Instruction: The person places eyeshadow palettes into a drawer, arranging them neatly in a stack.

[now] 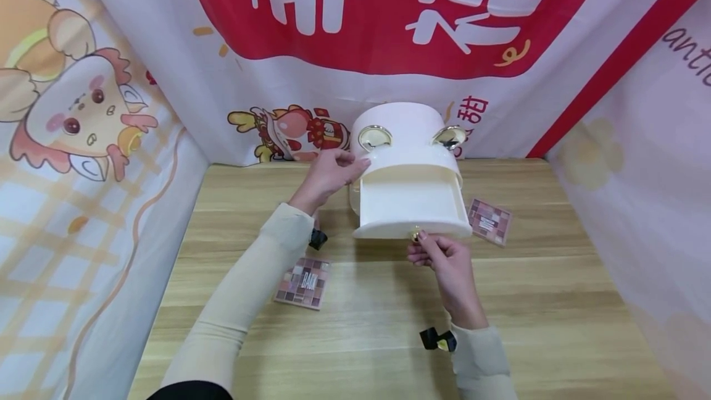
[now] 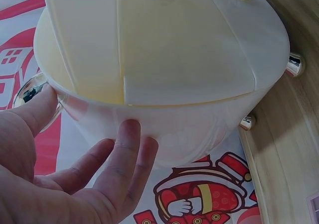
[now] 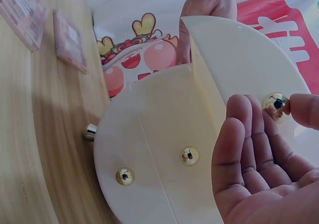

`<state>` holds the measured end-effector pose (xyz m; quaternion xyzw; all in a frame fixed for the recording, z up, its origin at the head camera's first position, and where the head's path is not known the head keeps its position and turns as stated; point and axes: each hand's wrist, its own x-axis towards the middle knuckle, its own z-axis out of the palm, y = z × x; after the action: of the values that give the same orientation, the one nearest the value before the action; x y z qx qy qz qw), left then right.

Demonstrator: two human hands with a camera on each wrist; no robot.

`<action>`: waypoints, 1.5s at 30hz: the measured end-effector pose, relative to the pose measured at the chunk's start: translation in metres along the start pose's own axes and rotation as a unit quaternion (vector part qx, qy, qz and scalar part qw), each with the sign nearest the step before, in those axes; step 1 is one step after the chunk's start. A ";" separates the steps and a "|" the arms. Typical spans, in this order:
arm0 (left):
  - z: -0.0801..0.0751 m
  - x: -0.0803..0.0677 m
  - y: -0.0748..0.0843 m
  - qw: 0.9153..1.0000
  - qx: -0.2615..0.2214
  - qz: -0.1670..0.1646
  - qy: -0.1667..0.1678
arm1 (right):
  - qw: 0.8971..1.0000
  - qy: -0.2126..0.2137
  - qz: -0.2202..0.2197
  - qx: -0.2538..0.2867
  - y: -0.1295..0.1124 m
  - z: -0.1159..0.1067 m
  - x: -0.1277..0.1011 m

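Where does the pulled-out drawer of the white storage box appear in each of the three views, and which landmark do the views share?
Head: the drawer is at centre, sticking out toward the person, its gold knob pinched by the right hand.
Left wrist: upper middle, seen from below.
Right wrist: centre, seen from beneath.
Shared landmark: the box's round cream body, against which the left hand rests.

box (image 1: 411, 159) mid-table, drawer (image 1: 411, 208) out front | palette (image 1: 304, 283) front-left | palette (image 1: 489, 221) right

We see a glossy cream plastic organizer (image 1: 408, 159) with mirror-bright golden knobs (image 3: 275, 104) on a matt wood-grain table (image 1: 555, 301).
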<state>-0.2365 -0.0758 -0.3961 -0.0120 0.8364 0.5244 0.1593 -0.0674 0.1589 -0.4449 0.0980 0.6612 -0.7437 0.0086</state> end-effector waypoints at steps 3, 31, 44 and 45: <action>0.000 0.000 0.000 1.000 0.000 0.002 0.001 | 1.000 -0.003 -0.003 -0.003 0.000 0.000 0.002; -0.002 0.003 -0.004 1.000 0.007 0.025 0.001 | 1.000 0.012 -0.009 0.024 0.011 -0.019 0.001; 0.000 0.005 -0.005 1.000 0.007 0.030 -0.006 | 0.999 0.004 -0.041 0.013 0.010 -0.067 0.000; 0.000 0.005 -0.005 0.999 0.007 0.031 -0.005 | 0.999 -0.001 -0.044 0.012 0.011 -0.071 0.001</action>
<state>-0.2405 -0.0775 -0.4017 0.0177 0.8393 0.5230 0.1475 -0.0569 0.2279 -0.4629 0.0680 0.6558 -0.7514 -0.0241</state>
